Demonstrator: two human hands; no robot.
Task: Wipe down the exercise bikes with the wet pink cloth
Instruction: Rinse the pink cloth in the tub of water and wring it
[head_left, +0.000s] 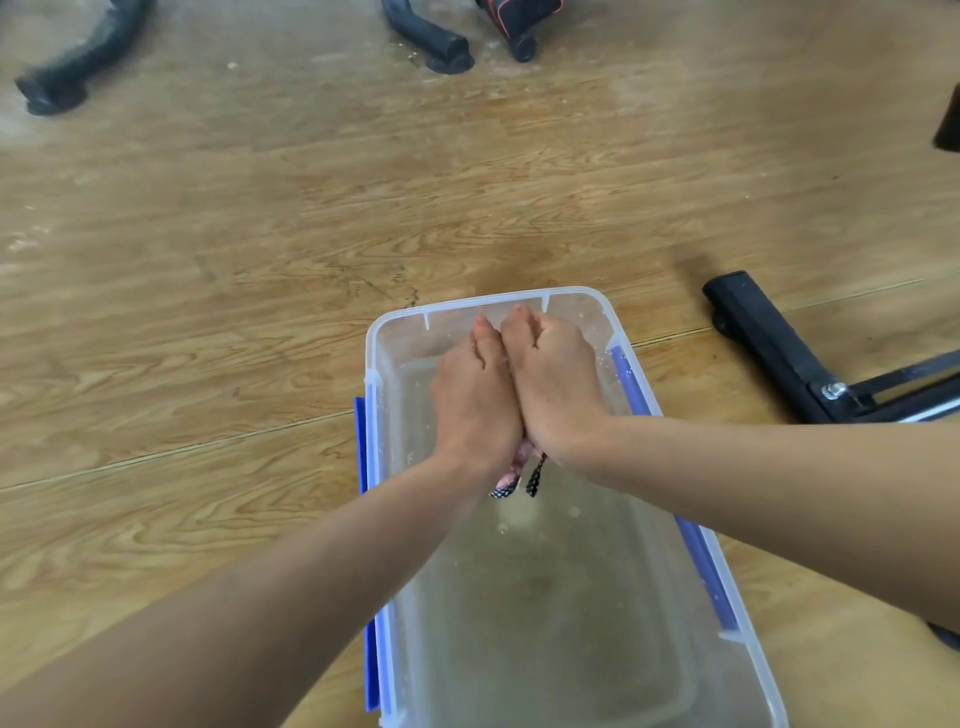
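Note:
My left hand (475, 395) and my right hand (553, 382) are pressed side by side above a clear plastic tub (756, 660) with blue side clips that holds water. Both hands grip the pink cloth (511, 475), which is almost wholly hidden between them. Only a small pink bunch and black-and-white patterned ends hang out below my wrists, over the water. Black parts of exercise bikes show at the edges of the view: a base bar (769, 343) on the right and curved feet (431, 39) at the top.
The tub sits on a wood-grain floor (234, 312) with pale wet marks near the top. A curved black bike foot (78, 62) lies at top left, and a black and red part (514, 21) at top centre. A dark object (948, 124) shows at the right edge.

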